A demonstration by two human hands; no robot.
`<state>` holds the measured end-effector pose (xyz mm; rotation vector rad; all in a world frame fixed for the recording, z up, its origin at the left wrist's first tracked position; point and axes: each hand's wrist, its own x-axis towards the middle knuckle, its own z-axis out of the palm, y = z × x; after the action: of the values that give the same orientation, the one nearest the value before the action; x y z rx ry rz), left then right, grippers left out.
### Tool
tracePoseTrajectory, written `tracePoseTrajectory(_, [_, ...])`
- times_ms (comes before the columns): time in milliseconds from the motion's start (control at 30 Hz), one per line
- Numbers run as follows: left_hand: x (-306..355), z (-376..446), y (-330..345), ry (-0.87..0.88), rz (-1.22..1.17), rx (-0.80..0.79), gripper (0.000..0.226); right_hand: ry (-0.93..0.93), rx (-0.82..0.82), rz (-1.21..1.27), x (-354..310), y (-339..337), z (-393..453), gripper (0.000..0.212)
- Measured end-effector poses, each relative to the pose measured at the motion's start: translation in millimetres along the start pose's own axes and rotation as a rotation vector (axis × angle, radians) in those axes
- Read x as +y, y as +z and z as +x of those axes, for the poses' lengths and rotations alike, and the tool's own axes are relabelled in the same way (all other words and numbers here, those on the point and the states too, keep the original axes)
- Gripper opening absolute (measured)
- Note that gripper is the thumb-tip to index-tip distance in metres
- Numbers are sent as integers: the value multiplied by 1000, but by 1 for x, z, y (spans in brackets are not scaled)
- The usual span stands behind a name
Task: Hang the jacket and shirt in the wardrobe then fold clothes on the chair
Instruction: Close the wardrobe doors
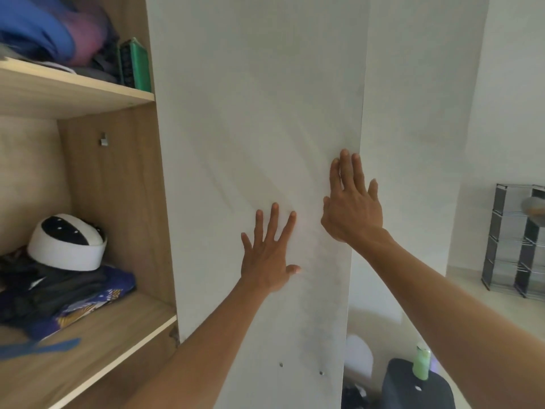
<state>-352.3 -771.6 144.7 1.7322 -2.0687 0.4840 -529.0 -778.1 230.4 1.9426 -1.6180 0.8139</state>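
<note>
Two flat hands press the white wardrobe door (250, 143): left hand (267, 258) mid-panel, right hand (352, 205) at its right edge, fingers spread, holding nothing. Left of it, open shelves (88, 95) hold folded clothes (53, 293) and a cap (67, 242). No jacket or shirt shows.

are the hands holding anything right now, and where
Nothing is held: the left hand and right hand lie flat, fingers straight, against the white wardrobe door.

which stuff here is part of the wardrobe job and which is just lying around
Part of the job:
wardrobe door, left hand and right hand flat on it

Just lying about:
white cap on folded clothes
green bottle
black wire rack
</note>
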Motion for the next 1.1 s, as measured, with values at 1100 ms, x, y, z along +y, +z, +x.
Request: tracePoseTrajectory(1100, [79, -878, -411, -1873, 302, 193, 71, -1541, -815, 1100, -507, -344, -533, 56])
